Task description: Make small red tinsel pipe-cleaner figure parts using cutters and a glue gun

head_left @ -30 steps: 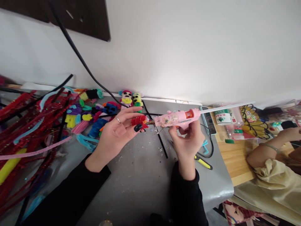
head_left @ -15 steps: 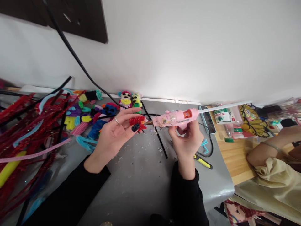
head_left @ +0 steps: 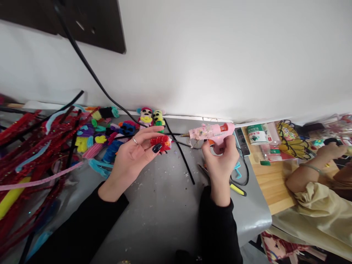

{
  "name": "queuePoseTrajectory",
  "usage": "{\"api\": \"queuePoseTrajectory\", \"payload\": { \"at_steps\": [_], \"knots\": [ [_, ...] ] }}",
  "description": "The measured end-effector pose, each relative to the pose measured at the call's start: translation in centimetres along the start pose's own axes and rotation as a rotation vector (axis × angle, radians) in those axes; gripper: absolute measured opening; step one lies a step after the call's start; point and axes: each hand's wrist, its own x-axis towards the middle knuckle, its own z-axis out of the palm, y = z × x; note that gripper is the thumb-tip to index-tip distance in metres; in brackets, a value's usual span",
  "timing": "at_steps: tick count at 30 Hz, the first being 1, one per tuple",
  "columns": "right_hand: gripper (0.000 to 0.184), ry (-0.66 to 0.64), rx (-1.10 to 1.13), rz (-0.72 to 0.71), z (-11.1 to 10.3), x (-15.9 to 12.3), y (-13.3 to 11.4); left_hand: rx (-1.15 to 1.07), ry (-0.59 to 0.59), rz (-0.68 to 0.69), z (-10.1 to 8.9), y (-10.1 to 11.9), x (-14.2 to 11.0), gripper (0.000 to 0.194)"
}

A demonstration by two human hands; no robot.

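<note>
**Glue Nozzle Near Bare Fingers**

We have the red fuzzy piece [head_left: 160,142] raised above the counter [head_left: 165,220], toward its far edge. Our left hand [head_left: 134,156] has its grip pinching the piece between thumb and fingers, its pale-flecked end poking out to the right. Squeezing too hard could crush the soft pile; too lightly, and the piece could slip or turn.

Our right hand [head_left: 221,156] has its grip wrapped around the handle of the pink glue gun [head_left: 211,132], with the nozzle [head_left: 185,135] pointing toward the piece, near but apart. If that metal is hot, a small drift leftward could burn our fingertips. We cannot tell whether the trigger is pressed; a stray squeeze could drip glue on the black stem [head_left: 180,154] lying below.

Lowering the right wrist carelessly could knock the yellow-handled tool [head_left: 238,189] near the counter's right edge. At the far edge, the black cable [head_left: 96,79] comes down close to two small figures [head_left: 146,116], so a tug might topple them. Toward the left edge, our sleeve could catch the tangled red stems [head_left: 59,146].
</note>
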Motion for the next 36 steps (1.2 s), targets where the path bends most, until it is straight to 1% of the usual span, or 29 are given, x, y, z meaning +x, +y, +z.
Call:
{"api": "queuePoseTrajectory", "payload": {
  "at_steps": [3, 5, 9, 11, 13, 14, 16, 17, 19, 22, 24, 25, 28, 30, 32, 36],
  "knots": [
    [0.022, -0.084, -0.082, 0.138, 0.4, 0.2, 1.1, 0.012, 0.007, -0.011, 0.0, 0.1, 0.0, 0.019],
    [0.019, -0.108, -0.146, 0.185, 0.8, 0.0, 2.0, 0.013, 0.014, -0.014, 0.0, 0.1, 0.0, 0.021],
    [0.027, -0.113, -0.260, 0.166, 1.1, -0.5, 3.3, -0.003, 0.001, -0.002, 0.0, 0.1, 0.0, 0.023],
    [0.030, -0.054, -0.270, 0.125, 0.9, -0.6, 3.2, -0.020, -0.008, 0.015, 0.0, 0.0, 0.0, 0.023],
    [0.032, -0.012, -0.155, 0.064, 0.6, -0.5, 2.5, -0.034, -0.018, 0.034, 0.0, -0.1, 0.0, 0.022],
    [0.032, -0.028, -0.048, 0.031, 0.5, -0.4, 2.0, -0.037, -0.022, 0.043, 0.0, -0.2, 0.0, 0.022],
    [0.029, -0.120, 0.178, -0.046, 0.3, -0.4, 0.9, -0.034, -0.027, 0.045, 0.0, -0.2, 0.0, 0.022],
    [0.027, -0.170, 0.254, -0.092, 0.2, -0.4, 0.4, -0.031, -0.026, 0.046, 0.0, -0.3, 0.0, 0.022],
    [0.021, -0.246, 0.303, -0.193, 0.2, -0.5, -0.4, -0.020, -0.018, 0.055, 0.0, -0.2, 0.0, 0.021],
    [0.009, -0.310, 0.264, -0.309, 0.2, -0.8, -0.8, -0.007, -0.007, 0.084, 0.1, -0.1, 0.1, 0.020],
    [0.007, -0.351, 0.286, -0.339, 0.3, -1.0, -1.1, 0.003, -0.005, 0.101, 0.1, -0.1, 0.1, 0.021],
    [0.009, -0.375, 0.324, -0.346, 0.3, -1.1, -1.3, 0.011, -0.005, 0.109, 0.1, -0.1, 0.1, 0.021],
    [0.025, -0.469, 0.476, -0.345, 0.5, -1.6, -2.1, 0.063, -0.012, 0.133, 0.2, -0.2, 0.1, 0.022],
    [0.033, -0.506, 0.544, -0.343, 0.6, -2.0, -2.7, 0.095, -0.023, 0.154, 0.3, -0.3, 0.0, 0.023],
    [0.034, -0.511, 0.577, -0.343, 0.7, -2.3, -3.2, 0.110, -0.035, 0.175, 0.4, -0.2, 0.0, 0.023],
    [0.028, -0.492, 0.607, -0.347, 0.9, -2.6, -3.6, 0.131, -0.050, 0.196, 0.5, 0.0, -0.1, 0.023]
  ]
}}
